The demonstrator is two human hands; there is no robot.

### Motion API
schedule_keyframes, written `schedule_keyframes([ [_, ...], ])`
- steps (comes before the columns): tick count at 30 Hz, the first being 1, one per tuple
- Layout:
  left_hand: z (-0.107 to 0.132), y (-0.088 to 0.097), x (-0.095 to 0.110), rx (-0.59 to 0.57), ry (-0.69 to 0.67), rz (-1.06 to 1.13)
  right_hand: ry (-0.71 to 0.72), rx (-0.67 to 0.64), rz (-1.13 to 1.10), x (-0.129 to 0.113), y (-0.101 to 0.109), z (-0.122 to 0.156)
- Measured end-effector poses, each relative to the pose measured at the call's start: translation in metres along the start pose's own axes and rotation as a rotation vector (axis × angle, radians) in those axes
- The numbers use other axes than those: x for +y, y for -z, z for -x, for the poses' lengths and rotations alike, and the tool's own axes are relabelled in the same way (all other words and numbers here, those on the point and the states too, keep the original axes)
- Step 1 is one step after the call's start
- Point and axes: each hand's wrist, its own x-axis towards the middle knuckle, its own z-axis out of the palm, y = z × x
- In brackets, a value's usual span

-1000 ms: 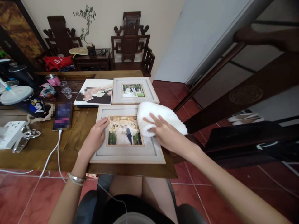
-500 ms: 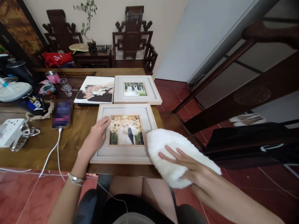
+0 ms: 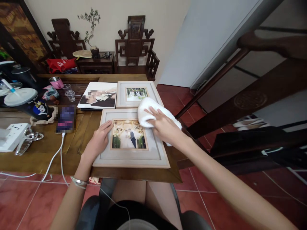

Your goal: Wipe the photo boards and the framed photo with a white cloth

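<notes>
A picture frame [image 3: 134, 157] with a wedding photo lies flat near the table's front edge. My left hand [image 3: 101, 136] rests on its left side, fingers stretched out and flat. A fluffy white cloth [image 3: 146, 107] is under my right hand [image 3: 165, 124], which grips it with bent fingers. The cloth covers the frame's upper right corner and hangs past its right side. Behind it, touching the cloth, lies a second framed photo [image 3: 136, 93]. Left of that one is a frameless photo panel [image 3: 97, 95].
On the table's left side are a phone [image 3: 66, 118] on a white cable, a clear hair claw [image 3: 28, 140], a power strip [image 3: 15, 137], a lidded dark cup [image 3: 39, 108] and a pink mug [image 3: 56, 83]. A wooden chair [image 3: 242, 92] stands to the right.
My right hand has moved the white cloth from the frame's lower right corner up and left to its upper right corner. My left hand has stayed on the frame's left side.
</notes>
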Motion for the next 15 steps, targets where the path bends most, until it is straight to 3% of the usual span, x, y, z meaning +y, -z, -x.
schedule_keyframes([
  [3, 0.000, -0.001, -0.001, 0.013, -0.011, -0.003, 0.027, -0.030, 0.087, -0.005, -0.007, -0.025],
  [6, -0.001, -0.002, -0.002, 0.034, -0.024, 0.003, 0.058, -0.080, 0.132, -0.018, -0.009, -0.023],
  [15, -0.002, -0.005, 0.003, 0.101, -0.002, 0.025, 0.183, -0.285, -0.105, -0.072, 0.032, 0.066],
])
